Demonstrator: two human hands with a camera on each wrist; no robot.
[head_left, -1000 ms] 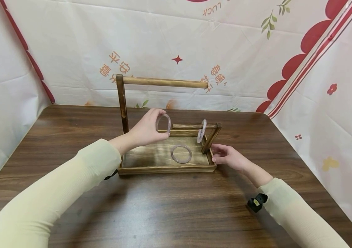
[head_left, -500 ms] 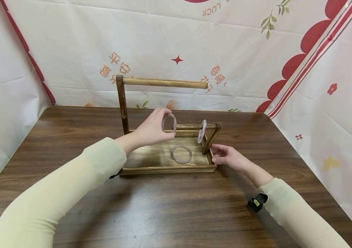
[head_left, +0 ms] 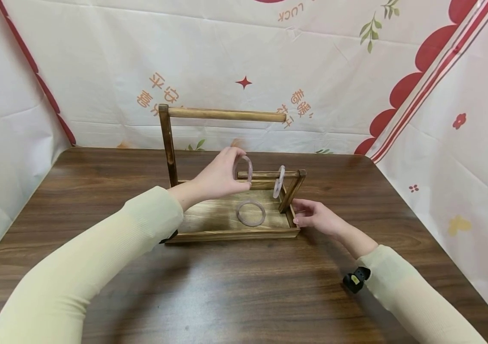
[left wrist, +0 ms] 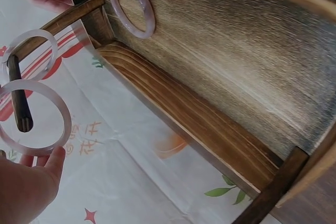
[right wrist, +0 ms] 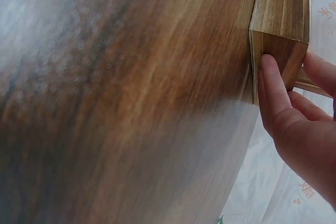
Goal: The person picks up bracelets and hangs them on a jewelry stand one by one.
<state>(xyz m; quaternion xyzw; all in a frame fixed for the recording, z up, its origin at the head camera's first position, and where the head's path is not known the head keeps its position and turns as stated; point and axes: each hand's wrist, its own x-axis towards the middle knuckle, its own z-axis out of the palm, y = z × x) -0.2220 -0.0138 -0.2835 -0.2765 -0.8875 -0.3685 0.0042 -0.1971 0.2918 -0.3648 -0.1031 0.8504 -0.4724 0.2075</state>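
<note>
My left hand (head_left: 227,174) pinches a pale lilac bangle (left wrist: 65,114) upright between thumb and fingertips, at the free end of the short lower bar (head_left: 265,175) of a wooden display stand. The bar's end shows inside the bangle's opening; I cannot tell how far it reaches through. A whitish bangle (head_left: 279,181) hangs on that bar near its post. Another lilac bangle (head_left: 250,213) lies flat in the stand's tray (head_left: 235,235). My right hand (head_left: 317,219) grips the tray's right end, fingers (right wrist: 275,80) against the outer wall and thumb at the rim.
The stand's taller post (head_left: 167,143) rises at the left, carrying a long bare upper bar (head_left: 227,114) above my left hand. Everything stands on a brown wood-grain table (head_left: 244,286). A white printed sheet (head_left: 111,62) hangs behind and along both sides.
My left hand has moved right with its bangle, bringing it to the free end of the lower bar. My right hand, the stand and the other bangles have stayed put.
</note>
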